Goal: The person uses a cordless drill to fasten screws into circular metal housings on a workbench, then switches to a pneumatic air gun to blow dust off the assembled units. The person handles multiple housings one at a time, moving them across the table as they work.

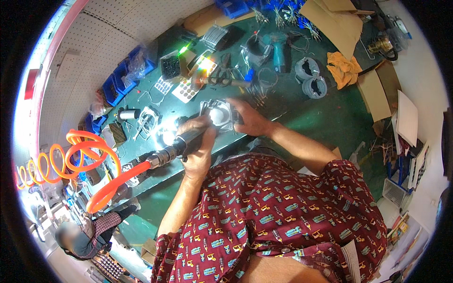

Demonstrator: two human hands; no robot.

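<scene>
My left hand (197,158) is wrapped round a black air tool (189,141), whose metal coupling (163,157) joins an orange coiled hose (106,188). The tool's front end, partly covered by my fingers, is close to a grey metal housing (226,109) with a pale round middle. My right hand (252,119) grips that housing from its right side at the bench's near edge; the fingers behind it are partly hidden. A bright glare lies on the bench left of my left hand.
Beyond the housing lie scissors (224,78), sheets of round stickers (186,90) and a teal power tool (279,51). Grey round housings (312,85) and an orange cloth (342,70) are at right. Blue bins (118,85) line the left wall. Another person (89,233) sits lower left.
</scene>
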